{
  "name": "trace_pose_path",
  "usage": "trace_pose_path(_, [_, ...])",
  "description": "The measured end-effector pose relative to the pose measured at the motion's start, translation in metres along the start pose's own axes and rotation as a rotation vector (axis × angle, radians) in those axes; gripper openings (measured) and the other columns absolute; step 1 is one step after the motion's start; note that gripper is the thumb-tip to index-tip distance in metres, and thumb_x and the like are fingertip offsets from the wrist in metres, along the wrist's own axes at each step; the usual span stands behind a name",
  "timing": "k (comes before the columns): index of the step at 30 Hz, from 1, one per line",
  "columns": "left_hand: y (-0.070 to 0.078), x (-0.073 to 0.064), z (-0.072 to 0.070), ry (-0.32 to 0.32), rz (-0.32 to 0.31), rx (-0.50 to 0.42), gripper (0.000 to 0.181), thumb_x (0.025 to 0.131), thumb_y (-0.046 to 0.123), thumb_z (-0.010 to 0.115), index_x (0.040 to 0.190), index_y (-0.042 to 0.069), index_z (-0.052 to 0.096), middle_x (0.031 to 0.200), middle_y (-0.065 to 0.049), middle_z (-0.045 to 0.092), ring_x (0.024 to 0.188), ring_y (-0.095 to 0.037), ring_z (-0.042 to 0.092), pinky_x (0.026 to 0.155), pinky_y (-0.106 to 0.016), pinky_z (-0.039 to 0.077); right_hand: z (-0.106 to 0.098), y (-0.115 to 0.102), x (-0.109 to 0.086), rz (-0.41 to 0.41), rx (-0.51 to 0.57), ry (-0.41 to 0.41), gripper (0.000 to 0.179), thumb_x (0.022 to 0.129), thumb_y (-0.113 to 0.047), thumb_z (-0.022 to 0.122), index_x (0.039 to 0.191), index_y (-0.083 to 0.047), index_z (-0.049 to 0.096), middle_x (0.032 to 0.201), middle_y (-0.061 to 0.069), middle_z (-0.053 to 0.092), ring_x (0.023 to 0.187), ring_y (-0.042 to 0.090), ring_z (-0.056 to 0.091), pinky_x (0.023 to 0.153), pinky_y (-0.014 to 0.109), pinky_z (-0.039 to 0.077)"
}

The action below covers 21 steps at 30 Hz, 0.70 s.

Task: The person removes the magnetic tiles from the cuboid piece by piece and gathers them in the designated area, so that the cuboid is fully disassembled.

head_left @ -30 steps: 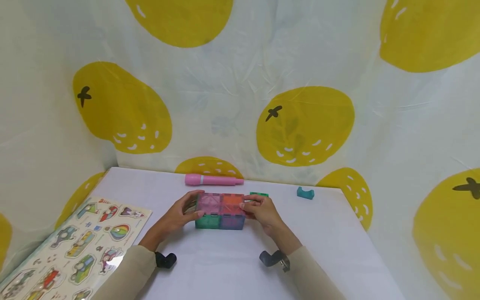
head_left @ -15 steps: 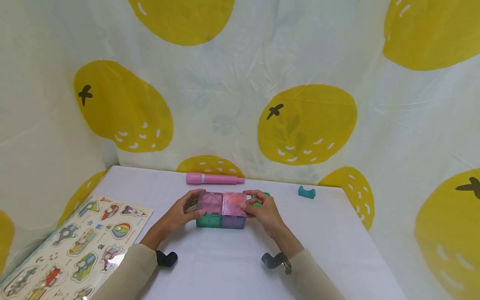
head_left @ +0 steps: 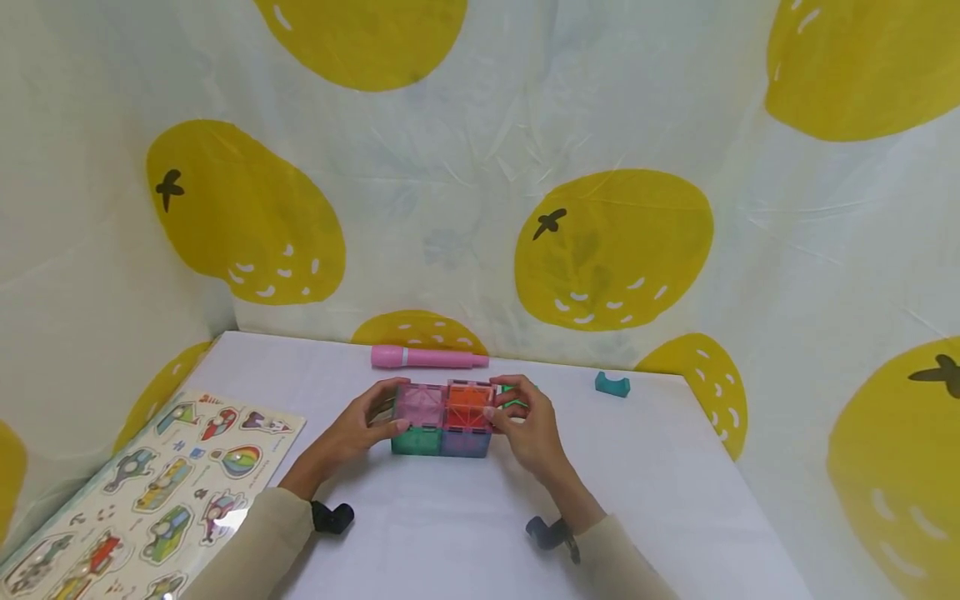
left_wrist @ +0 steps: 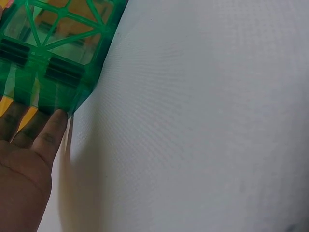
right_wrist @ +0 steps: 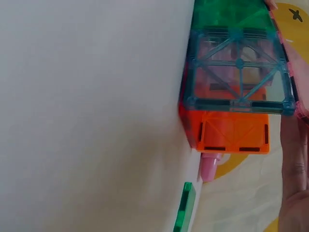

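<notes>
A box of clear magnetic tiles [head_left: 416, 442] stands mid-table, with green and blue-purple tiles facing me. My left hand [head_left: 352, 425] grips its left end, thumb at the front top edge and fingers behind. In the left wrist view, fingertips meet the lower edge of a green tile [left_wrist: 63, 36]. At the top right, my right hand [head_left: 532, 425] pinches a pink-edged tile [head_left: 470, 406], thumb on its near right side; orange shows through it. In the right wrist view, that pink tile [right_wrist: 289, 72] slants beside a blue tile [right_wrist: 240, 72], with an orange tile [right_wrist: 236, 133] beyond.
Behind the box lies a pink microphone-shaped toy [head_left: 427, 357]. Partly hidden by my right hand is a loose green tile [right_wrist: 185, 208]. A teal U-shaped block [head_left: 612, 384] sits at the back right. A picture puzzle board [head_left: 225, 383] covers the table's left side.
The pink-edged tile at the top right has been raised and tilted, and its bright glare has gone. My right hand has shifted slightly right; the left hand keeps its grip.
</notes>
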<state>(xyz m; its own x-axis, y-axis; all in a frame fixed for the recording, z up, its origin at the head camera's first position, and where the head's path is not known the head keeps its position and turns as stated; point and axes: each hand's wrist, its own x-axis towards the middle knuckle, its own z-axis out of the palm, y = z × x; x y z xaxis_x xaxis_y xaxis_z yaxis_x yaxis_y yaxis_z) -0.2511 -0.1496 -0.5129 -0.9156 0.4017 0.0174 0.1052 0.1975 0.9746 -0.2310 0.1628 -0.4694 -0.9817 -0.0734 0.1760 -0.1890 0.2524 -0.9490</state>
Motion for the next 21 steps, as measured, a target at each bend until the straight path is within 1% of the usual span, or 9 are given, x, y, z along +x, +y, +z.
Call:
trace_pose_path(3, [0.001,0.0,0.0,-0.002,0.012,-0.004,0.074,0.101,0.029,0.074,0.164,0.026,0.036,0.169,-0.006,0.041,0.161,-0.039,0.03,0.13,-0.066,0.026,0.0,0.0,-0.005,-0.056,-0.067,0.016,0.044,0.095,-0.006,0.079,0.13,-0.028,0.065,0.108,0.008,0.067,0.087,0.023,0.074,0.073,0.03,0.067])
trace_pose_path(5, [0.002,-0.001,0.0,-0.001,0.016,-0.005,0.074,0.101,0.029,0.074,0.164,0.025,0.036,0.169,-0.006,0.041,0.161,-0.038,0.031,0.13,-0.066,0.025,0.0,-0.001,-0.008,-0.108,-0.121,0.022,0.043,0.095,-0.008,0.08,0.128,-0.032,0.064,0.107,0.004,0.068,0.089,0.021,0.074,0.072,0.028,0.066])
trace_pose_path(9, [0.002,0.0,0.0,-0.002,0.03,-0.007,0.073,0.101,0.028,0.075,0.163,0.024,0.037,0.168,-0.007,0.042,0.16,-0.039,0.032,0.13,-0.066,0.025,0.001,-0.004,-0.014,-0.247,-0.236,0.039,0.042,0.095,-0.011,0.081,0.129,-0.029,0.064,0.106,-0.002,0.07,0.088,0.015,0.073,0.071,0.027,0.065])
trace_pose_path(11, [0.002,0.0,0.0,-0.001,0.031,-0.006,0.073,0.101,0.028,0.075,0.163,0.024,0.038,0.168,-0.007,0.042,0.16,-0.039,0.032,0.13,-0.065,0.025,0.001,-0.006,-0.016,-0.321,-0.282,0.046,0.041,0.095,-0.011,0.081,0.13,-0.026,0.065,0.106,-0.003,0.071,0.088,0.013,0.073,0.072,0.028,0.065])
trace_pose_path(14, [0.002,0.0,0.0,0.001,0.024,-0.008,0.073,0.1,0.028,0.076,0.163,0.023,0.038,0.168,-0.007,0.042,0.16,-0.039,0.032,0.13,-0.064,0.025,0.0,-0.01,-0.018,-0.389,-0.315,0.062,0.041,0.095,-0.013,0.08,0.133,-0.024,0.066,0.107,-0.002,0.073,0.088,0.013,0.074,0.073,0.03,0.066])
trace_pose_path(16, [0.002,0.0,0.0,0.002,0.021,0.0,0.074,0.1,0.029,0.076,0.163,0.023,0.038,0.168,-0.008,0.042,0.16,-0.039,0.032,0.131,-0.064,0.025,-0.003,-0.012,-0.017,-0.395,-0.286,0.073,0.042,0.096,-0.014,0.08,0.134,-0.023,0.068,0.107,-0.001,0.074,0.086,0.017,0.075,0.071,0.03,0.066])
trace_pose_path(17, [0.002,0.0,0.0,0.004,0.019,0.001,0.074,0.099,0.029,0.076,0.163,0.023,0.038,0.168,-0.007,0.042,0.16,-0.038,0.032,0.131,-0.063,0.025,-0.005,-0.011,-0.016,-0.382,-0.265,0.082,0.042,0.095,-0.014,0.08,0.135,-0.024,0.068,0.107,-0.001,0.075,0.085,0.019,0.075,0.071,0.029,0.065])
trace_pose_path(21, [0.001,0.001,0.0,0.004,0.021,0.011,0.075,0.1,0.03,0.076,0.164,0.021,0.037,0.169,-0.008,0.04,0.161,-0.04,0.031,0.13,-0.065,0.026,-0.018,-0.009,-0.01,-0.293,-0.167,0.135,0.045,0.095,-0.015,0.081,0.135,-0.029,0.07,0.105,0.001,0.076,0.082,0.025,0.074,0.068,0.025,0.064])
